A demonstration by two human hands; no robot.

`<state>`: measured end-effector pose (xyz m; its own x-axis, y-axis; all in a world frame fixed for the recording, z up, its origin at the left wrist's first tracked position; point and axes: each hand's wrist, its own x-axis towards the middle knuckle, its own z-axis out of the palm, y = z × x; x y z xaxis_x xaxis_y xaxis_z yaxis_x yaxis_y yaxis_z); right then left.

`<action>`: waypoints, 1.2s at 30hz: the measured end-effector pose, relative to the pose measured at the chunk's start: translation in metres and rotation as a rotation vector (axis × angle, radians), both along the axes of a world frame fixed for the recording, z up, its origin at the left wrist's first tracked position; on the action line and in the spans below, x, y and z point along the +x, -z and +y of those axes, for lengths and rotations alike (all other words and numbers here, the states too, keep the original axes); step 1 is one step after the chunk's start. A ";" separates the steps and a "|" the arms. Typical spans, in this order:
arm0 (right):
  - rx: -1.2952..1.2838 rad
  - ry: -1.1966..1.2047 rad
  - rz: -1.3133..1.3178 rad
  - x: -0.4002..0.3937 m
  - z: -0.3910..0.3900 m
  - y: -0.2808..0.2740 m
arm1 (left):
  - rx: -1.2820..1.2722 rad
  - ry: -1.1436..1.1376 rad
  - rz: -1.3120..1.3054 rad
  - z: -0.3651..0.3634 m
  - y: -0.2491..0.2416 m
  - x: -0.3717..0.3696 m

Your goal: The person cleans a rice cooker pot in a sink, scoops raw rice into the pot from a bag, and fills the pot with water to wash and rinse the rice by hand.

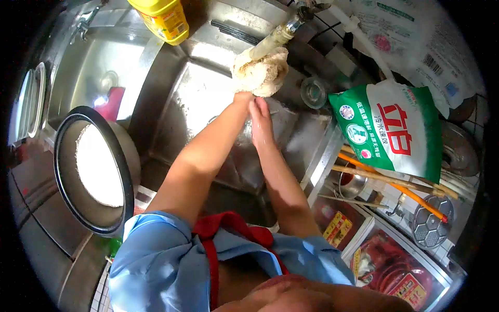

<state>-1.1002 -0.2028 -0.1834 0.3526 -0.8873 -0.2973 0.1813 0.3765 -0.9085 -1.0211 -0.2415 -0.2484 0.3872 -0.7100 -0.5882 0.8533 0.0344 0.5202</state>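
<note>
Both my arms reach forward over a stainless steel sink [228, 179]. My left hand [243, 97] is just below a bunched cream cloth [261, 72] at the tap's end; its fingers are hidden, so its grip does not show. Close beside it, my right hand [261, 118] looks wet, its visible fingers extended towards the left wrist, and I see nothing in it. The tap [275, 40] comes down from the upper right, its spout end covered by the cloth.
On the left stands a black-rimmed pot [65, 174] holding something white, beside a second basin [70, 73]. A yellow container [169, 23] stands behind. To the right are a green and white detergent bag [395, 130], a glass jar [314, 92], sticks and a perforated metal disc [433, 221].
</note>
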 end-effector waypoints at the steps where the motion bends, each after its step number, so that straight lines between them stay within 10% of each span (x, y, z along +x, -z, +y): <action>1: -0.195 -0.033 0.043 -0.002 0.006 -0.001 | -0.017 0.021 -0.058 0.003 0.000 0.005; 6: -0.511 0.013 0.107 0.000 -0.016 -0.063 | 0.012 0.277 -0.440 0.046 -0.075 0.031; 12: -1.197 0.133 0.602 -0.004 -0.047 -0.101 | -0.492 0.257 -0.204 0.079 -0.135 0.056; 18: -1.243 0.062 0.537 -0.003 -0.067 -0.130 | -0.290 0.108 -0.232 0.048 -0.142 0.086; 25: -0.712 0.319 0.536 0.002 -0.128 -0.126 | -0.456 0.064 -0.396 0.001 -0.186 0.088; 32: -0.700 -0.146 1.132 -0.026 -0.111 -0.084 | 0.137 0.536 -0.998 -0.026 -0.144 0.096; 33: -0.645 -0.092 1.095 -0.024 -0.102 -0.076 | 0.120 0.455 -1.555 -0.032 -0.098 0.105; 36: -0.651 0.138 0.813 -0.018 -0.063 -0.060 | 0.084 0.060 -1.934 -0.009 -0.105 0.084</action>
